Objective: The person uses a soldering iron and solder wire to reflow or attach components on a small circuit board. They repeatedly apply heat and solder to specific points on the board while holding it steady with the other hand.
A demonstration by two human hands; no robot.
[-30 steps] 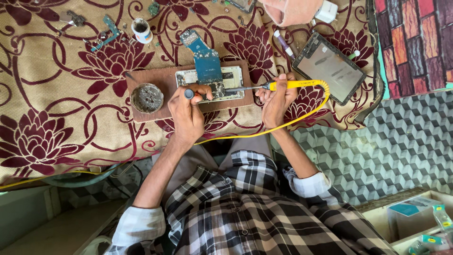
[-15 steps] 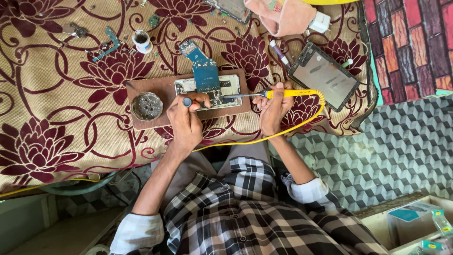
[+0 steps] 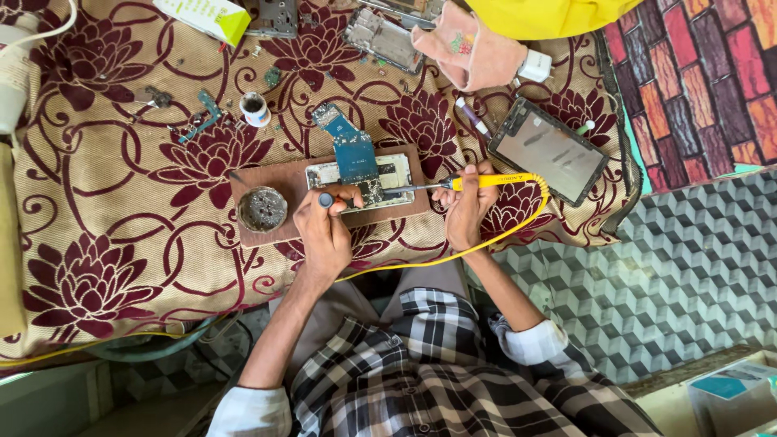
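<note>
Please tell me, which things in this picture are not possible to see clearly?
- Head view: where the soldering iron tip touches the circuit board is too small to tell.
- What the left hand pinches is mostly covered by its fingers.
- The right hand hides part of the iron's handle.
- The white bottle is cut by the left edge.

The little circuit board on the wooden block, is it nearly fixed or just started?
Already done: the circuit board lies bare on the wooden board, and the phone screen lies apart. In hand: the right hand holds the yellow soldering iron with its tip at the circuit board, while the left hand steadies it with a small tool. Left: the parts lie separate, nothing put back together. It looks midway.
</note>
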